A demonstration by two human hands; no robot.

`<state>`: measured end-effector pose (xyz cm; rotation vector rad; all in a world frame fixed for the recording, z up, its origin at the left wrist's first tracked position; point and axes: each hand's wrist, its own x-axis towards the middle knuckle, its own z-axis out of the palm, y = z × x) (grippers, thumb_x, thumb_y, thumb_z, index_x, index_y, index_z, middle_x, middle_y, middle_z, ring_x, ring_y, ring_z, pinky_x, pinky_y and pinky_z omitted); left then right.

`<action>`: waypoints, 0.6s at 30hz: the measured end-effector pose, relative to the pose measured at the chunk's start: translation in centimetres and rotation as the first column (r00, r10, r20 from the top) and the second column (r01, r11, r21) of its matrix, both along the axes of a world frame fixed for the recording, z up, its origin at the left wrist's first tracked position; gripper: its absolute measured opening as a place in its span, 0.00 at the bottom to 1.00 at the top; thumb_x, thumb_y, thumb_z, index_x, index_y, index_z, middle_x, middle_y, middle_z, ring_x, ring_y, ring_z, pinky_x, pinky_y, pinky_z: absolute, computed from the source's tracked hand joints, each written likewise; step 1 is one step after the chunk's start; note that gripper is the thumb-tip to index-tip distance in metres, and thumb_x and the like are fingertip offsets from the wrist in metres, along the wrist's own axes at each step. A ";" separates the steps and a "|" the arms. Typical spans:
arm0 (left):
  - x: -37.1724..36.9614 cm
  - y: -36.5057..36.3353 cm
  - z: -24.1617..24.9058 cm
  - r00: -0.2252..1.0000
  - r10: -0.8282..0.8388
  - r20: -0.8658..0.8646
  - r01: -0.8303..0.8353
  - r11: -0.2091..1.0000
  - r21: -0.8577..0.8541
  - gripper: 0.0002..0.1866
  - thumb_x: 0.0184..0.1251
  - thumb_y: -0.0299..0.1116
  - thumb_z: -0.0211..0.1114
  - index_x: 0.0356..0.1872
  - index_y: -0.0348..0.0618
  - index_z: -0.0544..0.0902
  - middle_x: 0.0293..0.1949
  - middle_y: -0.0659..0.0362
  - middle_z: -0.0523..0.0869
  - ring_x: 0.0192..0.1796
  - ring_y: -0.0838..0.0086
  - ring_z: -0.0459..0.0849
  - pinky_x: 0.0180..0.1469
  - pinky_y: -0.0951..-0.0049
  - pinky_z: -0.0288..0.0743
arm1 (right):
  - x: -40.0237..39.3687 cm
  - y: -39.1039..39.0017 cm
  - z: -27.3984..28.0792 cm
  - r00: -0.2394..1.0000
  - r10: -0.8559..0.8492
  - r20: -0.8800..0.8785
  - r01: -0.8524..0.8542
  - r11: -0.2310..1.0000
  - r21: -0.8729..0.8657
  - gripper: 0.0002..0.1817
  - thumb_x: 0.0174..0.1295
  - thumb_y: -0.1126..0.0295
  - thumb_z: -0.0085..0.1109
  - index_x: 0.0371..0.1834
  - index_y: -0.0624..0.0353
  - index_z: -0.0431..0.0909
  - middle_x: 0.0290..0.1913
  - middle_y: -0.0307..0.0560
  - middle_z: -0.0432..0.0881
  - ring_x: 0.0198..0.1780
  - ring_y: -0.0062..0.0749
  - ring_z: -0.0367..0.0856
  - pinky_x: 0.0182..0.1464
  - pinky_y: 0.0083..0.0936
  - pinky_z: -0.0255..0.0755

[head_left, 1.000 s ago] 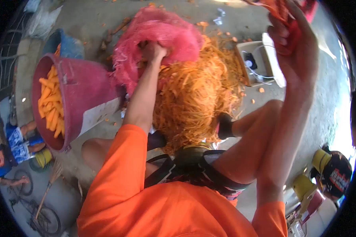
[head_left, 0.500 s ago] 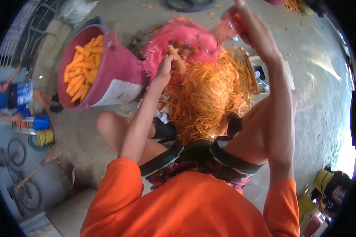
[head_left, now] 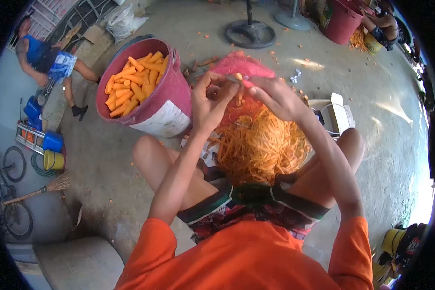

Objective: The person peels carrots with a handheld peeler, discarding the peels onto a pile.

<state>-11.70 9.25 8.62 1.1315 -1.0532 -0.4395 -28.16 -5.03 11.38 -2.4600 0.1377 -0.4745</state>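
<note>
My left hand [head_left: 211,100] is closed round a carrot [head_left: 238,76], whose orange end shows between my two hands. Closed on a small red-handled tool [head_left: 247,83], my right hand [head_left: 275,98] meets the left one just above a pink mesh bag [head_left: 241,63]; the tool's working end is too small to make out. Below my hands, between my legs, lies a big heap of orange carrot peelings [head_left: 261,150]. Left of it leans a dark pink tub [head_left: 179,92] filled with peeled carrots [head_left: 135,84].
A white box [head_left: 340,113] with a cable stands right of the heap. Ahead are a black round stand base [head_left: 250,35] and another pink tub [head_left: 342,21], where a person sits. At left, another person [head_left: 46,55] is near a blue bucket [head_left: 52,141] and a broom [head_left: 58,182].
My right hand has come down from the upper right, where it held red mesh, to meet my left hand. The left has risen slightly with the carrot. My view has shifted.
</note>
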 end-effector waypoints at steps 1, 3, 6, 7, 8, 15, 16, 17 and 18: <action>0.2 -0.6 -0.5 1.000 0.007 0.001 -0.007 1.000 0.003 0.13 0.67 0.34 0.76 0.38 0.41 0.80 0.34 0.60 0.88 0.33 0.82 0.86 0.35 0.81 0.75 | 0.2 -0.3 -0.7 0.998 0.020 0.053 -0.019 1.000 -0.013 0.21 0.81 0.54 0.45 0.57 0.63 0.77 0.44 0.61 0.84 0.49 0.57 0.83 0.51 0.45 0.74; 0.9 -1.5 -2.0 0.990 0.095 0.105 -0.090 0.995 -0.049 0.13 0.67 0.32 0.76 0.37 0.40 0.78 0.31 0.58 0.88 0.30 0.80 0.87 0.34 0.80 0.77 | 0.5 -1.3 -2.2 0.994 0.043 0.102 -0.043 0.999 -0.007 0.21 0.80 0.55 0.46 0.56 0.63 0.77 0.43 0.62 0.84 0.49 0.60 0.83 0.50 0.46 0.74; 1.3 -3.1 -2.5 0.999 0.040 0.022 -0.039 0.999 -0.035 0.12 0.67 0.29 0.76 0.37 0.39 0.78 0.30 0.57 0.89 0.31 0.79 0.87 0.35 0.78 0.78 | 1.0 -3.0 -3.4 0.992 0.053 0.111 -0.051 0.998 -0.027 0.22 0.79 0.55 0.48 0.57 0.65 0.77 0.43 0.65 0.83 0.50 0.62 0.81 0.49 0.48 0.74; 1.2 -3.8 -2.9 1.000 0.025 -0.011 -0.025 0.998 -0.061 0.12 0.66 0.28 0.76 0.37 0.38 0.78 0.30 0.57 0.89 0.31 0.78 0.87 0.35 0.78 0.79 | 1.2 -3.4 -3.9 0.994 0.044 0.102 -0.044 0.999 -0.004 0.22 0.79 0.55 0.48 0.57 0.65 0.77 0.43 0.65 0.83 0.50 0.62 0.81 0.49 0.48 0.74; 1.1 -4.4 -3.3 0.996 -0.015 -0.092 0.006 0.995 -0.099 0.13 0.66 0.31 0.77 0.37 0.43 0.78 0.31 0.69 0.83 0.33 0.89 0.79 0.38 0.85 0.72 | 1.4 -3.8 -4.3 0.993 0.037 0.116 -0.034 0.999 -0.028 0.23 0.79 0.54 0.49 0.58 0.65 0.77 0.42 0.66 0.83 0.50 0.63 0.81 0.49 0.48 0.74; 2.7 -6.9 -5.7 0.936 -0.289 -0.201 0.281 0.957 -0.068 0.18 0.72 0.45 0.72 0.46 0.45 0.77 0.34 0.62 0.82 0.34 0.83 0.79 0.36 0.76 0.76 | 1.1 -13.5 -9.8 0.964 -0.207 -0.164 0.246 0.930 0.272 0.24 0.78 0.53 0.53 0.60 0.64 0.78 0.46 0.55 0.86 0.47 0.41 0.85 0.52 0.39 0.79; 2.2 -7.2 -5.5 0.944 -0.167 -0.286 0.192 0.979 0.062 0.21 0.76 0.52 0.65 0.54 0.46 0.77 0.36 0.60 0.83 0.35 0.79 0.81 0.39 0.75 0.78 | 0.9 -14.4 -10.8 0.950 -0.277 -0.146 0.312 0.876 0.368 0.21 0.78 0.55 0.55 0.59 0.63 0.77 0.51 0.48 0.86 0.52 0.34 0.85 0.54 0.37 0.80; 2.3 -7.2 -6.2 0.940 -0.157 -0.302 0.189 0.979 0.078 0.21 0.76 0.52 0.65 0.54 0.46 0.77 0.36 0.60 0.83 0.35 0.79 0.81 0.39 0.75 0.78 | 1.0 -13.7 -10.2 0.949 -0.270 -0.164 0.313 0.870 0.381 0.21 0.78 0.55 0.55 0.59 0.63 0.77 0.51 0.48 0.86 0.52 0.34 0.85 0.54 0.37 0.80; 2.4 -7.7 -6.8 0.841 -0.089 -0.533 0.206 0.965 0.164 0.22 0.77 0.53 0.62 0.55 0.46 0.78 0.37 0.60 0.83 0.36 0.77 0.82 0.40 0.75 0.78 | 0.8 -13.2 -9.2 0.977 -0.207 -0.043 0.207 0.888 0.410 0.17 0.75 0.62 0.60 0.59 0.62 0.77 0.52 0.46 0.85 0.53 0.32 0.84 0.56 0.34 0.80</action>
